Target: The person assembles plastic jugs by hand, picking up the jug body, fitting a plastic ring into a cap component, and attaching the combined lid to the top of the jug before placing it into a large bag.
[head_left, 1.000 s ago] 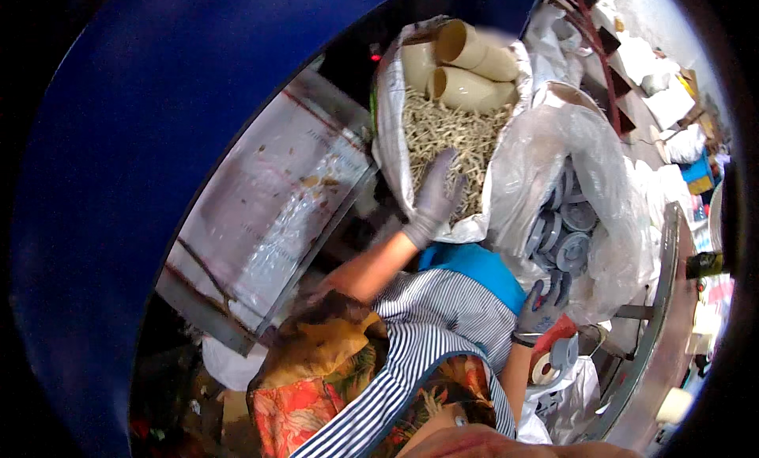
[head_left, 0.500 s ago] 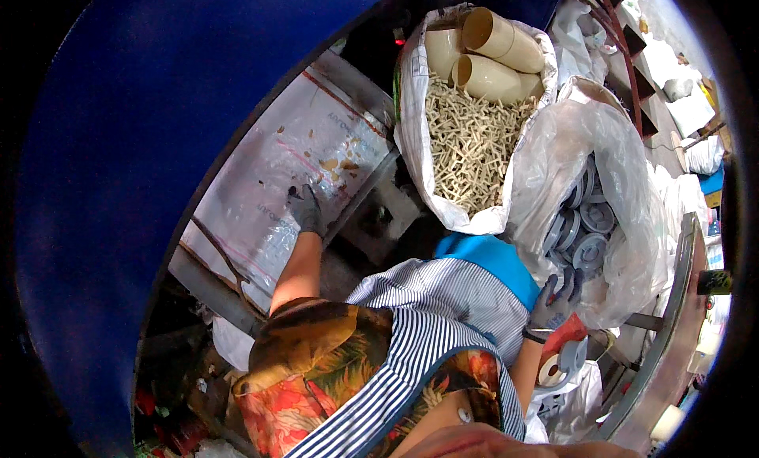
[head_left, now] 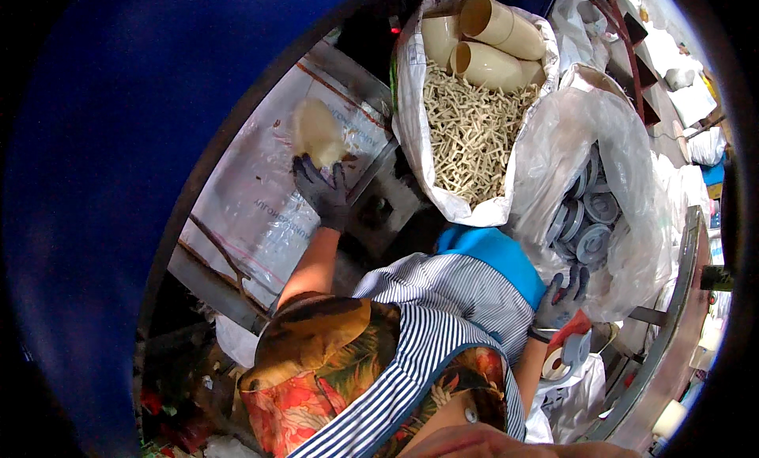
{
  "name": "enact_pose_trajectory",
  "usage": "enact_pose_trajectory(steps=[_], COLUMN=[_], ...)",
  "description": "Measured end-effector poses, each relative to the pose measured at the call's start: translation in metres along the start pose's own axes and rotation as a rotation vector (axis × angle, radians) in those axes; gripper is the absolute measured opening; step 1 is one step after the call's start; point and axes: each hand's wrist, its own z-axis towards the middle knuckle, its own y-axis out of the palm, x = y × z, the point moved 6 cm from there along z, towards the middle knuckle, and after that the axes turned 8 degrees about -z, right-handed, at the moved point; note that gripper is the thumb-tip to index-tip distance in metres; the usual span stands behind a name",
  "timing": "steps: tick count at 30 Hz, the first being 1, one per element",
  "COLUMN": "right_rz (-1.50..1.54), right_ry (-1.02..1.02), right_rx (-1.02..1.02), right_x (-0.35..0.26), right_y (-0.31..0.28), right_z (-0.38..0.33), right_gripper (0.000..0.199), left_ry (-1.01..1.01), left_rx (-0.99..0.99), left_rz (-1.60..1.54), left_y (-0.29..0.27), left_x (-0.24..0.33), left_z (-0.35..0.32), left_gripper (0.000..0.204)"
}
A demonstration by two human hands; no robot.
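Observation:
My left hand (head_left: 322,191), in a dark grey glove, reaches over a plastic-covered chute (head_left: 245,197) with its fingers spread. Just beyond the fingertips is a cream rounded piece (head_left: 318,130), blurred by motion; whether the fingers touch it I cannot tell. My right hand (head_left: 560,301), also gloved, is at my right side with fingers stretched out and apart, holding nothing visible. Close to it are a red piece (head_left: 572,328) and a grey-blue round part (head_left: 577,349). A clear plastic bag (head_left: 545,169) with grey-blue round lids (head_left: 593,243) stands just beyond that hand.
Ahead stands a white woven sack (head_left: 411,134) of short cream sticks (head_left: 474,134), with several cream cylinders (head_left: 494,66) on top. A big blue panel (head_left: 142,126) curves along the left. At right runs a metal-edged table (head_left: 672,316). Dark bent rods (head_left: 217,248) cross the chute's near end.
The cream rounded piece has appeared over the chute. My left hand has shifted slightly right and forward, its fingers spreading toward the piece. My right hand stays almost in place.

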Motion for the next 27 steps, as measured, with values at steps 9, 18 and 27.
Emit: enact_pose_trajectory(steps=[9,18,27], right_rz=[-0.029,-0.036,1.25], right_ry=[-0.06,-0.087,-0.049], right_rx=[-0.03,-0.034,-0.416], right_x=[-0.008,-0.015,-0.134], right_y=[0.006,-0.002,-0.035], right_z=[0.006,0.004,0.014], right_gripper=[0.041,0.041,0.132], left_ry=[-0.149,-0.136,0.342], left_rx=[-0.63,-0.894,-0.979], left_rz=[0.13,0.161,-0.979], left_y=[0.108,0.108,-0.068], left_x=[-0.063,-0.051,0.201], left_z=[0.043,0.055,-0.014], left_gripper=[0.115,0.113,0.124])
